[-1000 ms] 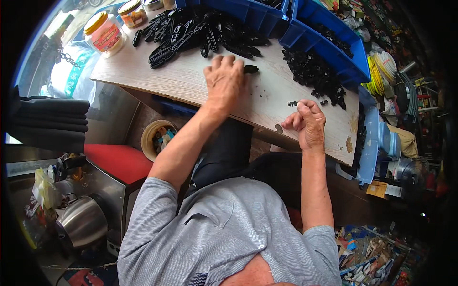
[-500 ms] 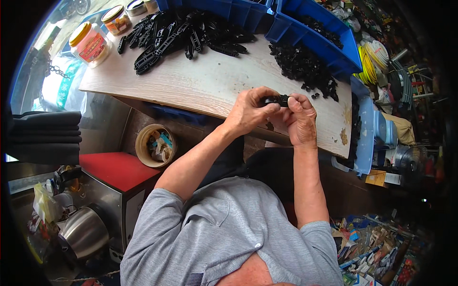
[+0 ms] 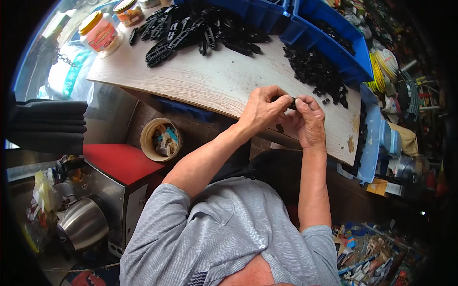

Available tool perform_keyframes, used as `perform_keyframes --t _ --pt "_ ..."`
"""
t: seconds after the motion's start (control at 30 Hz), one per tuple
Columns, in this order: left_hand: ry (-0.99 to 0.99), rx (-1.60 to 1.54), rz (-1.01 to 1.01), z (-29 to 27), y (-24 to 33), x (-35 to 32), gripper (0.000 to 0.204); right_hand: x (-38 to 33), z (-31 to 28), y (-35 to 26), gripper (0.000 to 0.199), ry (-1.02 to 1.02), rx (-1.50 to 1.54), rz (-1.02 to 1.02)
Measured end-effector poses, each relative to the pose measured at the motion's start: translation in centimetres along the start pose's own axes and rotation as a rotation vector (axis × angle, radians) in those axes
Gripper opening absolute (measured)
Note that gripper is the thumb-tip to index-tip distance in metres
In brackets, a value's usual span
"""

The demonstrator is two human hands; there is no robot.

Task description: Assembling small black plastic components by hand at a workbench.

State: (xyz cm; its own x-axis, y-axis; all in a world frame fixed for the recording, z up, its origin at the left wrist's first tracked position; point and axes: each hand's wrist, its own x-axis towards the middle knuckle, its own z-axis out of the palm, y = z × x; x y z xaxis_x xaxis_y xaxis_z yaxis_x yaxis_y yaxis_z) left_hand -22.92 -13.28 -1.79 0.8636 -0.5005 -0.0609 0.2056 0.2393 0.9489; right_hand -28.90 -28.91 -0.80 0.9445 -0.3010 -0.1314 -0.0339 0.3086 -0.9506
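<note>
Over the near edge of the table, my left hand (image 3: 265, 106) is closed on a small black plastic part (image 3: 293, 104), most of it hidden by the fingers. My right hand (image 3: 310, 121) pinches the other end of the same part with thumb and fingers. Beyond my hands lies a heap of small black plastic pieces (image 3: 315, 71), a few of them strayed toward the right hand. Farther left, long black slotted plastic parts (image 3: 174, 40) are piled at the back of the table.
The pale wooden table (image 3: 200, 83) carries lidded jars (image 3: 101, 34) at its far left. Blue bins (image 3: 329, 43) stand along the back, and a light blue crate (image 3: 371, 138) at the right. Below are a bucket of scraps (image 3: 149, 143) and a red-topped cabinet (image 3: 114, 162).
The whole view has shifted slightly, so table and hands appear farther right. My fingers have closed in around the black part, which shows less than before.
</note>
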Motion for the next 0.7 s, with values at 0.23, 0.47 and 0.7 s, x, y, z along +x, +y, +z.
perform_keyframes --t 0.23,0.47,0.7 --pt "0.067 -0.142 -0.024 0.0 0.2 -0.4 0.02 -0.5 0.7 -1.7 0.03 -0.085 -0.227 0.142" --pt "-0.028 -0.062 0.018 -0.4 -0.1 -0.8 0.018 -0.8 0.5 -0.3 0.038 -0.063 -0.244 0.008" --pt "0.746 1.003 0.9 -11.2 3.5 2.1 0.033 -1.0 0.4 0.1 0.031 -0.047 -0.13 -0.061"
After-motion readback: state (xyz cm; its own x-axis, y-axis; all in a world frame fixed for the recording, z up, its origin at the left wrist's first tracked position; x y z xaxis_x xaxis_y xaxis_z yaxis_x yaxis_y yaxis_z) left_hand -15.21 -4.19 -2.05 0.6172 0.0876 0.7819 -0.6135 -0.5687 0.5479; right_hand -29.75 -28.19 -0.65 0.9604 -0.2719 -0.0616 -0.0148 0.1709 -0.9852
